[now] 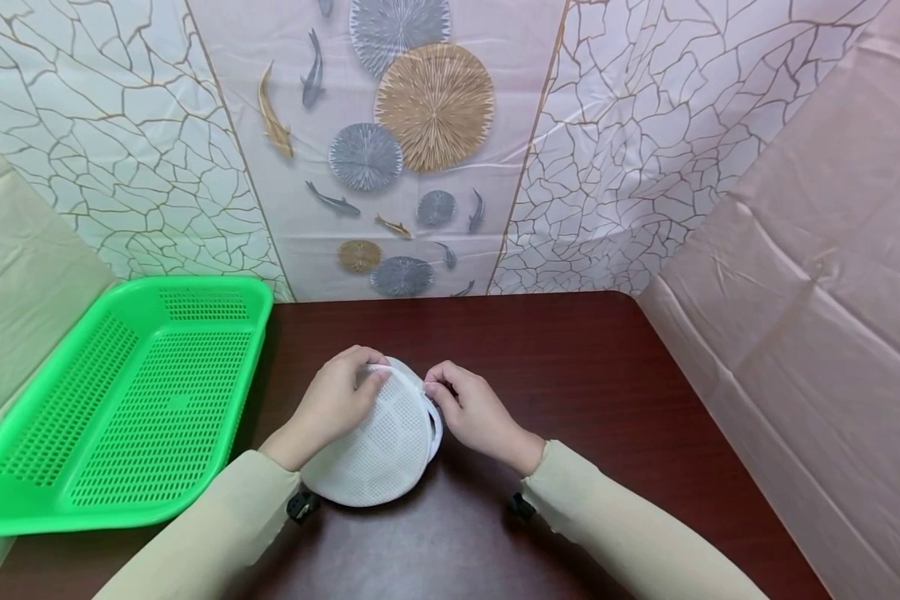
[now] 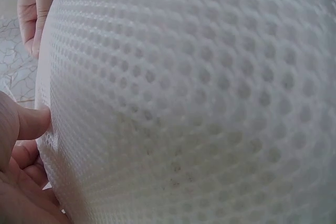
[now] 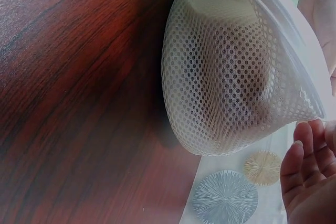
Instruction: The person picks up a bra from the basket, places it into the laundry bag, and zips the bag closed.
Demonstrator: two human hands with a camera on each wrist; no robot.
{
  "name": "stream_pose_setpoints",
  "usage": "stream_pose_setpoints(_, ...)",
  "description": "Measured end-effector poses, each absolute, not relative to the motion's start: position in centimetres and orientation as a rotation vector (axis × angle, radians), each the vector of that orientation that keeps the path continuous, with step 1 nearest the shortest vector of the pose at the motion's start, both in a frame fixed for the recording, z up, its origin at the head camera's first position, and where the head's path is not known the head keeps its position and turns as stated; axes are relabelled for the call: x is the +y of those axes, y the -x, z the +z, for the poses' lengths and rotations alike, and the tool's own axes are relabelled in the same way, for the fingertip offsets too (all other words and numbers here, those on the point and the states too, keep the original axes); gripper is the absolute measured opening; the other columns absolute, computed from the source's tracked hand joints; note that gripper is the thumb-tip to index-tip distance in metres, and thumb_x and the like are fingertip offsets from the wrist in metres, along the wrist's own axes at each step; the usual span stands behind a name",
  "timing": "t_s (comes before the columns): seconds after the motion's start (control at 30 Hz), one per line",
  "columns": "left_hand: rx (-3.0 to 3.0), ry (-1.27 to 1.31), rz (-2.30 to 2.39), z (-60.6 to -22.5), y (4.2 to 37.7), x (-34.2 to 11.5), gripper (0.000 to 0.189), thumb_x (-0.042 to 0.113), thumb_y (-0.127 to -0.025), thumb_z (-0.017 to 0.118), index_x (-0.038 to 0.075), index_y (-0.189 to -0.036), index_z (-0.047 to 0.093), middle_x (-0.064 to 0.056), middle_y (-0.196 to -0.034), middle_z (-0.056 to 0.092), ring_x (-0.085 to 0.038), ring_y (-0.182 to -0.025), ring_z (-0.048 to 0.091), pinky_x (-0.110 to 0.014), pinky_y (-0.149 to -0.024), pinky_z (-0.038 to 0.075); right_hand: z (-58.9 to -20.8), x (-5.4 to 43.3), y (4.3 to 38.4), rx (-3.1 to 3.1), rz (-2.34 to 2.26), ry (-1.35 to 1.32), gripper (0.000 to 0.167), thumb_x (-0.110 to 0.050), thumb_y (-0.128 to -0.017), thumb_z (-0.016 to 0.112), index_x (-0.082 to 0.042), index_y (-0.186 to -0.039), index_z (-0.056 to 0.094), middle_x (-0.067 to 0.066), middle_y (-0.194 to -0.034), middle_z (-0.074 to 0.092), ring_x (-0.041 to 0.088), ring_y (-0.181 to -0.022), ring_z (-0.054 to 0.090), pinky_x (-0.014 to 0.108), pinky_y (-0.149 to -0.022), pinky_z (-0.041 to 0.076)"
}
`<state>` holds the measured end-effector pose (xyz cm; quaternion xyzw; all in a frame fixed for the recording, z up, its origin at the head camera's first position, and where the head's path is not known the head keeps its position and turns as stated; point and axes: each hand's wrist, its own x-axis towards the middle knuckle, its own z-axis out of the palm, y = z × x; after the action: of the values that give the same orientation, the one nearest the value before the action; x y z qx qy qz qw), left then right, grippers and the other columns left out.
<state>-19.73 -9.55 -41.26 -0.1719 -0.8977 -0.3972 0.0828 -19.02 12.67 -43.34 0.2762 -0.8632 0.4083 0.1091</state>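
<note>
A white mesh laundry bag, rounded and puffed out, stands over the table in front of me in the head view. My left hand pinches its upper rim between thumb and fingers. At the rim's right side, the thumb and fingertips of my right hand pinch the zipped edge. A narrow gap shows beside the white trim there. The left wrist view is mostly filled by the bag's honeycomb mesh, with the left thumb on its edge. In the right wrist view the mesh side bulges toward the dark table.
A green plastic basket with slotted walls stands on the left of the dark red-brown table. Behind the table hangs a patterned cloth, and a plain beige-pink cloth covers the right side.
</note>
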Motion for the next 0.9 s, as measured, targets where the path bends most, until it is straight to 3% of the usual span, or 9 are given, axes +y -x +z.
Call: stream_pose_setpoints(0.9, -2.628, 0.359, -1.257, -41.29, 19.76, -10.28, 0.01, 0.016, -0.093, 0.063, 0.01, -0.101, 0.066, -0.007, -0.102, 0.064, -0.024, -0.094, 0.059, -0.043, -0.086, 0.046, -43.43, 12.99, 18.76, -2.551, 1.191, -0.808, 0.003, -0.015, -0.097, 0.06, -0.014, -0.093, 0.06, -0.009, -0.082, 0.055, 0.007, -0.074, 0.052, 0.027, -0.067, 0.045)
